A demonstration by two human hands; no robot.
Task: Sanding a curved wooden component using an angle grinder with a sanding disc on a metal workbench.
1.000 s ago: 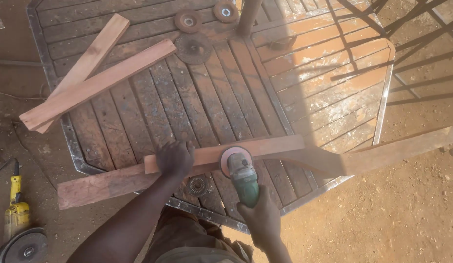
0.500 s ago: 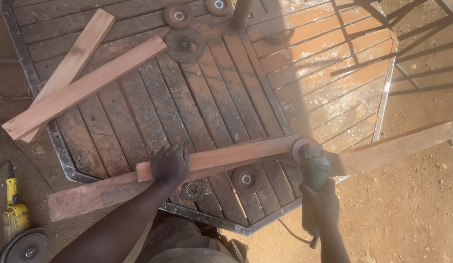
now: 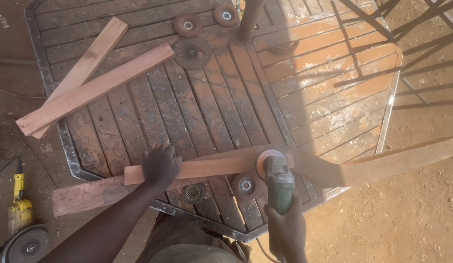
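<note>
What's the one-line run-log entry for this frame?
left hand: pressing reddish wooden plank flat | right hand: gripping green angle grinder | round sanding disc: on plank | support: slatted wooden table

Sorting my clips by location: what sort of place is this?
Likely an outdoor woodworking spot: bare dirt ground, a slatted table with loose planks and discs, and a grinder on a board.

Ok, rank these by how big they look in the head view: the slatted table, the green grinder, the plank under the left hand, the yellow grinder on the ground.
1. Slatted table
2. Plank under the left hand
3. Green grinder and yellow grinder: similar, and their distances from the camera differ, so unranked.
</note>
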